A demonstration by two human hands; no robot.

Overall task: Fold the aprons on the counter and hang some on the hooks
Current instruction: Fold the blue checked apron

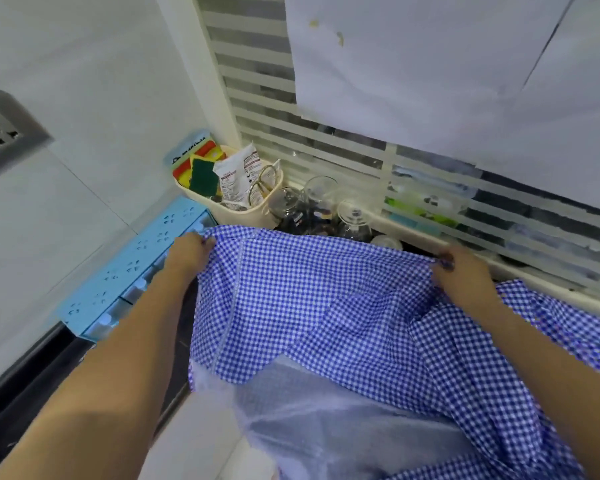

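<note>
A blue-and-white checked apron (312,306) lies spread over the counter in front of me, its pale underside showing at the lower middle. My left hand (187,252) pinches its far left corner. My right hand (461,271) pinches its upper edge farther right, and that edge is stretched between the two hands. More of the same checked cloth (551,341) trails off to the right and lower right. No hooks are in view.
A cream basket (236,206) with sponges, packets and scissors stands in the far corner. Glass jars (312,209) stand just behind the apron. A light blue drawer box (132,271) runs along the left wall. A louvred window (430,168) lies behind; a wall socket (0,133) is at left.
</note>
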